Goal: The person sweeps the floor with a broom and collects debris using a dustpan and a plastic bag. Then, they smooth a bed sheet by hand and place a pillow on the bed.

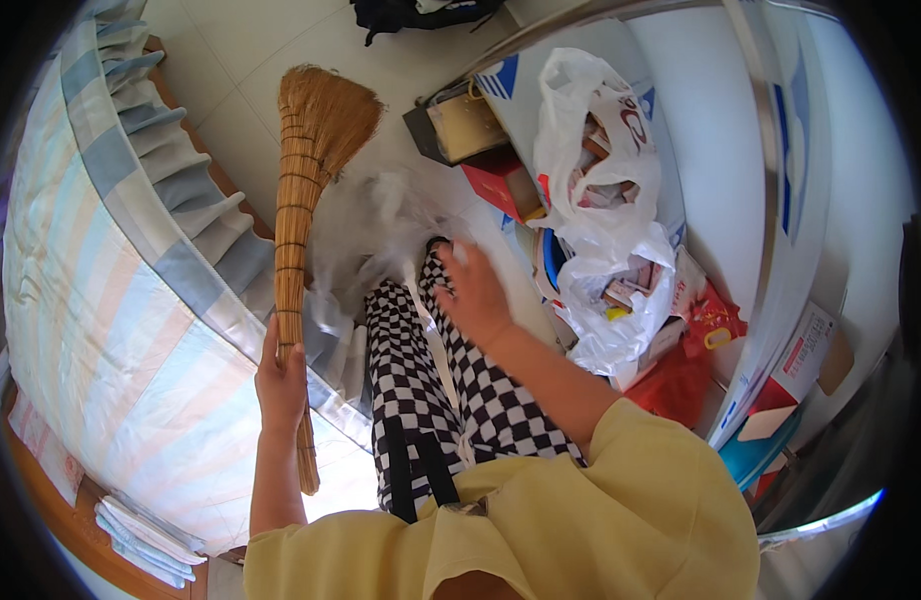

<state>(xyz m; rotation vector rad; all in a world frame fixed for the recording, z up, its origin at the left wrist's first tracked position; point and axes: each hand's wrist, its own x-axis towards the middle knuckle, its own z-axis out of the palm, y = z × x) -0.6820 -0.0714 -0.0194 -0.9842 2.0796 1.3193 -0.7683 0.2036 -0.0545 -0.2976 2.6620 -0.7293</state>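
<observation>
My left hand (282,386) is closed around the handle of a straw hand broom (292,217), whose fanned bristles point away from me. Its handle end reaches back past my forearm. In front of my legs, a blurred translucent plastic bag (385,210) hangs or moves just above the floor. My right hand (466,289) is beside the bag's near right edge, above my checkered trouser leg, fingers spread and blurred. Whether its fingertips touch the bag I cannot tell.
A bed (130,322) with a ruffled cover runs along the left. On the right stand white plastic bags (599,150) of small packages, an open red box (502,187), a black box (438,139) and a red bag (674,382). A black item (423,16) lies on the tiled floor (235,45) ahead.
</observation>
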